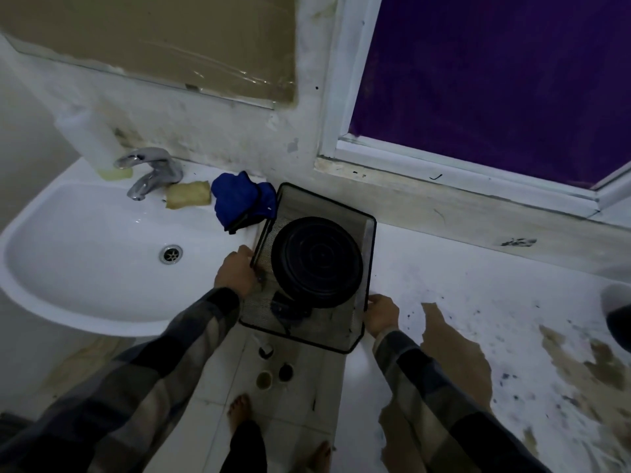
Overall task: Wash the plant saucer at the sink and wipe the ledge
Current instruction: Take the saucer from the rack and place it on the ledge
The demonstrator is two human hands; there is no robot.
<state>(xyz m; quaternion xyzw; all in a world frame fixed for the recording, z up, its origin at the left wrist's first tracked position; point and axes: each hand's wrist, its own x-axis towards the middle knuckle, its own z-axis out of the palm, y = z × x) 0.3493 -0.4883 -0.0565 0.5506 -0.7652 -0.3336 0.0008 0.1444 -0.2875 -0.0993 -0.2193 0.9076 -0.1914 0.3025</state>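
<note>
You hold the mesh tray (pixel 300 203) by both sides, and the black saucer (pixel 317 262) lies inside it.
Your left hand (pixel 235 271) and right hand (pixel 382 314) each keep a grip on a side rim, between sink (pixel 85 240) and counter (pixel 478 268). The saucer looks like light, stiff plastic, probably slick when wet, so take it by its rim. Beyond it lie a sponge (pixel 187 195) and a blue cloth (pixel 239 196).

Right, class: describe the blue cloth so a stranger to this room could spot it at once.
Find the white sink on the left, with a metal tap at its back rim. Right of the tap lies a yellowish sponge, then the blue cloth, crumpled beside a black mesh tray. Nothing else there is bright blue.
</note>
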